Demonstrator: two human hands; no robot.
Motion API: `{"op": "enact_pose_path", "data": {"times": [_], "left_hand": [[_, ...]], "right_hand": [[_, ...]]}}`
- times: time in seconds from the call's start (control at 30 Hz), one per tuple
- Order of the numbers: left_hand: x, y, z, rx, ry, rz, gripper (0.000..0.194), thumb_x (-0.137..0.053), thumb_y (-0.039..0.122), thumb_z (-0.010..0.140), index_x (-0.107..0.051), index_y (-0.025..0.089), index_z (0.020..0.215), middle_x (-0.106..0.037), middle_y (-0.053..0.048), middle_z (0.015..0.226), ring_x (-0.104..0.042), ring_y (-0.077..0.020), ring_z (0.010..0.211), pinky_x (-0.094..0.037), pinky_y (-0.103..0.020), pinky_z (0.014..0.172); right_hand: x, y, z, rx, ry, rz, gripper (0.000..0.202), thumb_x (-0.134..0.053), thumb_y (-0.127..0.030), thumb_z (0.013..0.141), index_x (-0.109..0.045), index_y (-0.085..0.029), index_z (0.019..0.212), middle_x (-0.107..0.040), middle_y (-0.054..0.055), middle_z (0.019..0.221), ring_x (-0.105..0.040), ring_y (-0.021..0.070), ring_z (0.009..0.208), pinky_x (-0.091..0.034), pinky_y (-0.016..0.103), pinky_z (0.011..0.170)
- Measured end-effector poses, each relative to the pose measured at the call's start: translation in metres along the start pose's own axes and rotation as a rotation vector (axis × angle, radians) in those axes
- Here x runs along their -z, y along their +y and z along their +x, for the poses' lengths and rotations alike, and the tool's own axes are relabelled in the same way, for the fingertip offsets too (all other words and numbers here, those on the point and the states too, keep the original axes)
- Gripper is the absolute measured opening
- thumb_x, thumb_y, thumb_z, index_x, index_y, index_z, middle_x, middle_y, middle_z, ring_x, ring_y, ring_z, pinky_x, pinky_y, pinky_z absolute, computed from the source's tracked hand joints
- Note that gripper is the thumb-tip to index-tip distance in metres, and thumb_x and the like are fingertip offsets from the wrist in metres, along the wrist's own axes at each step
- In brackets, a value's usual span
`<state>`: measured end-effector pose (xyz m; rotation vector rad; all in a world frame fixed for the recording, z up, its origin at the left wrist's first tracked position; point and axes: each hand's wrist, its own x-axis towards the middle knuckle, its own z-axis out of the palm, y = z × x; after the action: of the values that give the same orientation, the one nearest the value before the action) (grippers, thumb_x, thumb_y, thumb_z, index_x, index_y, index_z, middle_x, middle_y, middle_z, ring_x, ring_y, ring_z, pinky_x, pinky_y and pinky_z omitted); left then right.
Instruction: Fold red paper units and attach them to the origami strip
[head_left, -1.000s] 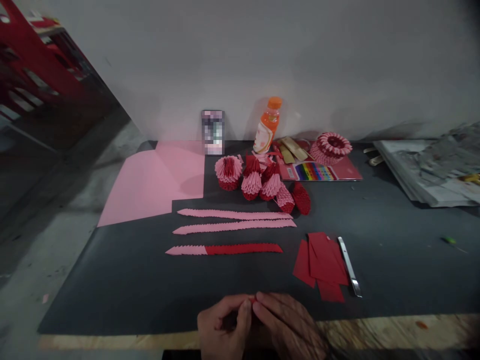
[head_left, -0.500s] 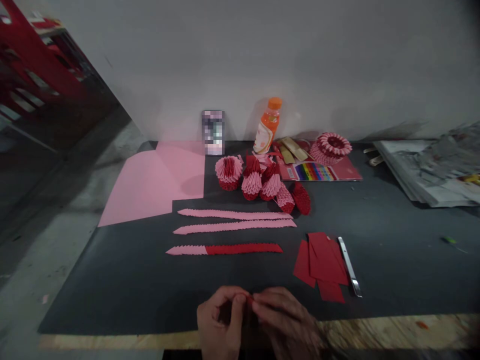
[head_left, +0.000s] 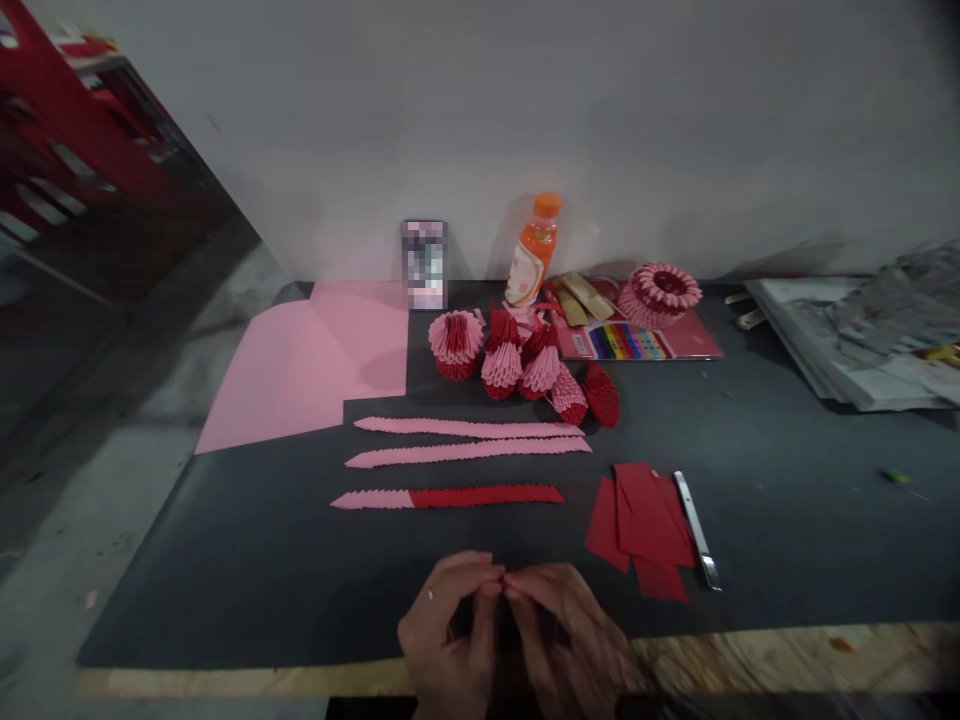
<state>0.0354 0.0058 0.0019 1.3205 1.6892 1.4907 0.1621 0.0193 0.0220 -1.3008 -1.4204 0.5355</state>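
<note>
At the table's front edge my left hand (head_left: 452, 632) and my right hand (head_left: 568, 632) meet at the fingertips. Both are closed in a pinch on a small red paper piece (head_left: 503, 580), mostly covered by the fingers. To their right lie red paper rectangles (head_left: 651, 520) in a loose pile, with a silver cutter (head_left: 697, 530) beside them. Ahead of my hands is a strip of folded pieces, part pink and part red (head_left: 480, 497). Beyond it lie two pink strips (head_left: 465, 454).
Several folded-paper shapes (head_left: 502, 360) stand mid-table. Behind are an orange bottle (head_left: 534, 250), a phone (head_left: 425, 265) against the wall and a ring-shaped paper piece (head_left: 664, 292). Pink sheets (head_left: 300, 360) lie left; papers under clear plastic (head_left: 825, 340) lie right.
My fingertips have drawn together a little farther from the table's front edge, and the red paper between them shows less. The things on the table have not moved.
</note>
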Motion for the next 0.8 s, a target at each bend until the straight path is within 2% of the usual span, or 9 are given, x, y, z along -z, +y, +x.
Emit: {"op": "enact_pose_path", "data": {"times": [0.07, 0.17, 0.3, 0.4, 0.47, 0.57, 0.67, 0.8], "left_hand": [[0.001, 0.0, 0.005, 0.032, -0.053, -0.019, 0.024, -0.079, 0.041, 0.1, -0.09, 0.033, 0.08, -0.089, -0.001, 0.074, -0.084, -0.0227, 0.066, -0.07, -0.03, 0.065], [0.0, 0.002, 0.005, 0.178, -0.033, -0.042, 0.026, -0.079, 0.045, 0.1, -0.093, 0.032, 0.081, -0.089, 0.0, 0.072, -0.082, -0.021, 0.061, -0.068, -0.027, 0.06], [-0.005, 0.003, -0.001, 0.283, 0.002, -0.101, 0.029, -0.084, 0.055, 0.092, -0.094, 0.031, 0.078, -0.09, -0.001, 0.069, -0.083, -0.0219, 0.057, -0.068, -0.025, 0.055], [-0.007, 0.004, -0.005, 0.413, -0.02, -0.162, 0.033, -0.085, 0.06, 0.09, -0.094, 0.029, 0.082, -0.091, -0.002, 0.071, -0.085, -0.0225, 0.06, -0.069, -0.025, 0.058], [-0.007, 0.004, -0.005, 0.471, -0.033, -0.195, 0.035, -0.085, 0.061, 0.091, -0.094, 0.028, 0.084, -0.091, -0.002, 0.072, -0.086, -0.0229, 0.063, -0.069, -0.025, 0.061], [-0.003, 0.002, -0.003, 0.428, -0.062, -0.207, 0.034, -0.085, 0.059, 0.091, -0.093, 0.028, 0.08, -0.087, -0.003, 0.064, -0.081, -0.0214, 0.056, -0.065, -0.025, 0.054], [0.0, 0.001, 0.002, 0.355, -0.081, -0.202, 0.034, -0.083, 0.057, 0.093, -0.094, 0.029, 0.078, -0.085, -0.003, 0.06, -0.077, -0.0199, 0.05, -0.061, -0.024, 0.049], [0.005, 0.003, 0.008, 0.296, -0.106, -0.194, 0.033, -0.083, 0.056, 0.092, -0.094, 0.03, 0.075, -0.086, -0.002, 0.058, -0.077, -0.0208, 0.048, -0.063, -0.025, 0.047]], "right_hand": [[-0.003, 0.0, 0.003, -0.035, 0.038, -0.017, 0.013, -0.079, -0.024, 0.091, -0.088, -0.034, 0.093, -0.087, -0.004, 0.073, -0.083, 0.0169, 0.058, -0.072, 0.022, 0.062], [-0.008, 0.002, 0.004, -0.107, 0.024, 0.013, 0.012, -0.084, -0.031, 0.091, -0.089, -0.032, 0.102, -0.089, -0.003, 0.078, -0.085, 0.0188, 0.061, -0.072, 0.022, 0.06], [-0.014, 0.005, 0.001, -0.172, 0.045, 0.096, 0.007, -0.084, -0.037, 0.093, -0.089, -0.033, 0.09, -0.088, -0.004, 0.076, -0.085, 0.0182, 0.063, -0.071, 0.023, 0.058], [-0.014, 0.006, 0.003, -0.175, 0.067, 0.105, 0.01, -0.083, -0.035, 0.095, -0.089, -0.032, 0.087, -0.087, -0.004, 0.077, -0.084, 0.0169, 0.065, -0.071, 0.024, 0.059], [-0.012, 0.006, 0.005, -0.115, 0.064, 0.069, 0.01, -0.082, -0.031, 0.096, -0.088, -0.031, 0.088, -0.087, -0.004, 0.078, -0.083, 0.0162, 0.065, -0.072, 0.024, 0.06], [-0.009, 0.007, 0.006, 0.034, 0.03, -0.015, 0.01, -0.08, -0.025, 0.098, -0.088, -0.03, 0.095, -0.088, -0.005, 0.083, -0.084, 0.0158, 0.067, -0.073, 0.025, 0.062], [-0.009, 0.013, 0.0, 0.125, 0.02, -0.049, 0.019, -0.071, -0.026, 0.106, -0.088, -0.031, 0.1, -0.089, -0.004, 0.087, -0.086, 0.0141, 0.07, -0.073, 0.023, 0.065], [-0.002, 0.023, -0.01, 0.272, 0.043, -0.066, 0.028, -0.063, -0.031, 0.111, -0.09, -0.039, 0.118, -0.093, -0.002, 0.091, -0.089, 0.0155, 0.073, -0.076, 0.022, 0.07]]}}
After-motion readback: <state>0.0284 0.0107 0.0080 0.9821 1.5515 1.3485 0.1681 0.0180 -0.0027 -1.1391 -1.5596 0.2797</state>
